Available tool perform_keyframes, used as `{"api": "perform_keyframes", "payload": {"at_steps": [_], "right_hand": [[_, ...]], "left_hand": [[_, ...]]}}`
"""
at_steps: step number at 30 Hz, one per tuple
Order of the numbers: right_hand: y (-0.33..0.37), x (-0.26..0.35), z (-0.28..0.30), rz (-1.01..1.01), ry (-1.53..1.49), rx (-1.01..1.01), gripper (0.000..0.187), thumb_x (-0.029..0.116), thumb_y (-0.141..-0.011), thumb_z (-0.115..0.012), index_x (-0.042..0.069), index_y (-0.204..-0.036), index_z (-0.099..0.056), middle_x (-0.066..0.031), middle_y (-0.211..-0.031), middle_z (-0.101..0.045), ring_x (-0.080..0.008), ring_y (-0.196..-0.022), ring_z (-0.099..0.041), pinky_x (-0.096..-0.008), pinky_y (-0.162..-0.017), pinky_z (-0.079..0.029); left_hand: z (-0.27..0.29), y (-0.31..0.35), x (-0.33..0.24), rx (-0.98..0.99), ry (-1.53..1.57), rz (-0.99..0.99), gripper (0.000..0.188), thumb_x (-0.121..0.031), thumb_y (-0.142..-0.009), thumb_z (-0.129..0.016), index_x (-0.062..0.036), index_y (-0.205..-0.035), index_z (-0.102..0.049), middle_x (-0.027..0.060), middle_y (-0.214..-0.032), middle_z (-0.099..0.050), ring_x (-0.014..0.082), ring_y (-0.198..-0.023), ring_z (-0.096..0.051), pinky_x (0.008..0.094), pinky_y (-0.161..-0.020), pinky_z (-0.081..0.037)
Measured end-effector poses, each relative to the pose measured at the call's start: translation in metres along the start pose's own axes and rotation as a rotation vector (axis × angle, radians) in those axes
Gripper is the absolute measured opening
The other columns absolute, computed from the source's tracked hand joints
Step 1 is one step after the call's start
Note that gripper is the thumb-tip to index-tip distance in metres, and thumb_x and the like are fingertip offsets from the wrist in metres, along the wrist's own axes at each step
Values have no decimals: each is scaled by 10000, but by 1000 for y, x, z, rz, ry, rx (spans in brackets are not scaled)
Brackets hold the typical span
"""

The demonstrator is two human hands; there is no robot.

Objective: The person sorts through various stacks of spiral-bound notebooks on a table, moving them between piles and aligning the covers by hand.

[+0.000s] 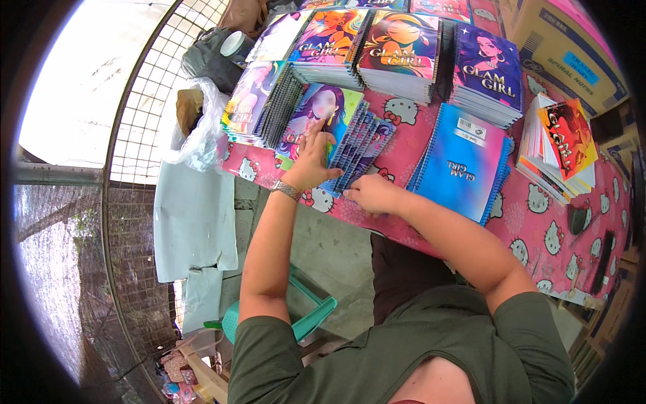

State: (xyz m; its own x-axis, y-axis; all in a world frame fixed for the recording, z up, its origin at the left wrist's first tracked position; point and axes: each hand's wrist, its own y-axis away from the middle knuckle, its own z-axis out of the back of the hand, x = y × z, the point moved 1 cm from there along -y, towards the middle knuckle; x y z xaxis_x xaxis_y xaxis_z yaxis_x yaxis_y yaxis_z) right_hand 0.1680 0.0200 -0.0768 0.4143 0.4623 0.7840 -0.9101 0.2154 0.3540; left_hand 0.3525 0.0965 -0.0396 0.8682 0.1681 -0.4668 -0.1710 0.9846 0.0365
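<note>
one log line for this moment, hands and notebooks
left hand: on notebook stack | right hand: at stack's near edge | blue notebooks: right of stack | tablecloth: pink

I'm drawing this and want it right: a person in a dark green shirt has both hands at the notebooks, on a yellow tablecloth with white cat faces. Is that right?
Almost! The tablecloth is pink, not yellow, as the head view shows. The rest stands: dark green shirt, left hand and right hand at the notebooks, white cat faces.
</note>
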Motion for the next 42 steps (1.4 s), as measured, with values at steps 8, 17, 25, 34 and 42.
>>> {"api": "perform_keyframes", "payload": {"at_steps": [8,17,25,34,42], "right_hand": [[30,3,-1,223,368,-404,327,297,-823,-717,89,-1074,-692,-110,-1086,-637,-299,-1088,-589,-466,-910,-456],[19,7,5,-14,199,-147,387,331,-838,-700,60,-1108,-648,-131,-1097,-631,-328,-1117,-581,-525,-922,-449],[30,11,5,151,332,-309,493,343,-781,-757,77,-1165,-599,-132,-1130,-594,-315,-1132,-562,-536,-888,-443],[5,7,7,70,116,-75,377,310,-850,-678,37,-1109,-659,-201,-1035,-670,-388,-1024,-642,-547,-856,-498],[45,8,0,186,336,-356,396,315,-825,-718,70,-1126,-642,-146,-1102,-627,-330,-1094,-590,-525,-892,-449]], "left_hand": [[-8,-3,-9,43,-134,78,920,-256,-553,-930,-148,-1290,-389,217,-1623,-96,438,-1521,-10,623,-1187,-88],[-7,-3,-10,61,-135,81,892,-227,-557,-918,-148,-1271,-389,209,-1616,-105,460,-1513,-17,630,-1186,-86],[-7,-1,-10,46,-132,72,874,-211,-564,-901,-146,-1270,-391,211,-1616,-102,459,-1513,-18,631,-1185,-85],[-9,-2,-9,35,-153,71,901,-225,-549,-898,-147,-1287,-386,231,-1618,-114,438,-1521,-29,612,-1188,-70],[-15,1,-15,20,-213,84,1021,-283,-512,-943,-151,-1349,-375,251,-1620,-104,466,-1511,-34,612,-1188,-71]]}}
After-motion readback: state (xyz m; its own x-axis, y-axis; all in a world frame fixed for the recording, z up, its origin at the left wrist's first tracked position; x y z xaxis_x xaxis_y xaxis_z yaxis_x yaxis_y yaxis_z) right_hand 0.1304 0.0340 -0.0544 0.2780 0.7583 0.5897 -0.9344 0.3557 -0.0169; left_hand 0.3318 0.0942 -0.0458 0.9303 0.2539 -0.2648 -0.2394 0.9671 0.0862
